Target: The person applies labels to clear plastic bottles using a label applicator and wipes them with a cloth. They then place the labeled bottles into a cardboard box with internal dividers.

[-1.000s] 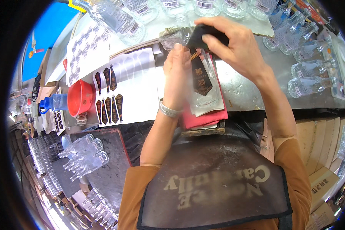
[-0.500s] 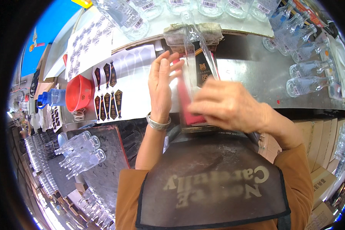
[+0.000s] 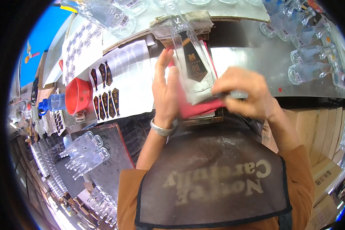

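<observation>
A clear glass bottle [image 3: 208, 85] lies in front of me, its neck pointing away. A black label with gold markings [image 3: 195, 63] shows on its upper side. Beneath it is a red pad [image 3: 201, 109]; a folded grey cloth [image 3: 201, 19] lies under the neck. My left hand [image 3: 165, 90] is open at the bottle's left side, fingers stretched; contact is unclear. At the bottle's lower right corner, my right hand [image 3: 249, 92] is blurred, its fingers closed. Something dark sticks out of them, too smeared to name.
Left of the bottle lies a sheet of black labels [image 3: 105, 92], beside a red bowl [image 3: 78, 96] and a blue-capped plastic bottle [image 3: 53, 103]. More glass bottles [image 3: 310, 73] lie at the right and stand along the far shelf [image 3: 234, 13]. Cardboard boxes [image 3: 308, 130] are at lower right.
My right hand has moved right, off the bottle's lower part, so more of the label shows. My left hand remains beside the bottle. The whole view has shifted and turned slightly.
</observation>
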The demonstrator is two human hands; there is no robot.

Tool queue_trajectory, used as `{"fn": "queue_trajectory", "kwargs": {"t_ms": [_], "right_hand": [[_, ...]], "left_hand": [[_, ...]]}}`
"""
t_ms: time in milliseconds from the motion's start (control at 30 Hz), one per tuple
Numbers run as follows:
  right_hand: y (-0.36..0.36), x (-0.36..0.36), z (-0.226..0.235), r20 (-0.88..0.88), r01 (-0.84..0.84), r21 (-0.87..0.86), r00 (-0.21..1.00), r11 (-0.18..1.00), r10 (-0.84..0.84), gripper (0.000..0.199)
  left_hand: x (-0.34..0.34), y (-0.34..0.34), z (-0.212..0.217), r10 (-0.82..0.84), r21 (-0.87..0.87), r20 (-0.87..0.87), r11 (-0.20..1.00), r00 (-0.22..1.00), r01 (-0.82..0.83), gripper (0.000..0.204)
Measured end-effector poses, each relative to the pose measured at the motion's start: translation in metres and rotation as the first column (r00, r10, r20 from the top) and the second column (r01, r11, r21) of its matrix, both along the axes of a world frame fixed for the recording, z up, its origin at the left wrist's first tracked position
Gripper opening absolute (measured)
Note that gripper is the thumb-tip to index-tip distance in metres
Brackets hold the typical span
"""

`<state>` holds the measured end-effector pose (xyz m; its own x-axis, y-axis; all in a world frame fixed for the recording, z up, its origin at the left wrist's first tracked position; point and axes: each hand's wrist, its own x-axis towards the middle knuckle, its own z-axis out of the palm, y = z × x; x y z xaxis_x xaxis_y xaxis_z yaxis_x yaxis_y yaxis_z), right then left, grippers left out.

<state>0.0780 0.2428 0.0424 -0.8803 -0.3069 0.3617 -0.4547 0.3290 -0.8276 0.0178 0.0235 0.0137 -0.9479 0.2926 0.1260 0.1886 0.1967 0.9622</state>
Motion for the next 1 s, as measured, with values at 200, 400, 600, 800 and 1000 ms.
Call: {"fn": "queue_trajectory", "kwargs": {"t_ms": [200, 400, 600, 800, 1000], "right_hand": [[0.004, -0.018, -0.02, -0.253, 0.168, 0.039, 0.955, 0.985, -0.153, 0.03], [0.004, 0.013, -0.009, -0.019, 0.08, 0.003, 0.997, 0.997, -0.08, 0.029], [-0.002, -0.085, 0.007, -0.342, 0.276, 0.156, 0.916, 0.948, -0.21, 0.027], [-0.015, -0.053, 0.007, -0.489, 0.196, 0.293, 0.872, 0.936, -0.029, 0.03], [-0.011, 0.004, 0.016, 0.015, -0.025, 0.107, 1.0, 0.994, 0.024, 0.028]], "left_hand": [[0.007, 0.02, -0.019, -0.05, -0.067, -0.062, 0.997, 0.997, 0.046, 0.064], [0.01, 0.017, -0.02, -0.064, 0.0, -0.053, 0.998, 0.997, 0.064, 0.062], [0.001, 0.011, -0.037, -0.111, -0.044, -0.108, 0.993, 0.988, 0.107, 0.061], [0.0, -0.004, -0.032, -0.114, 0.006, 0.012, 0.993, 0.993, 0.114, 0.061], [0.011, -0.016, -0.029, -0.236, -0.06, -0.306, 0.972, 0.922, 0.229, 0.092]]}}
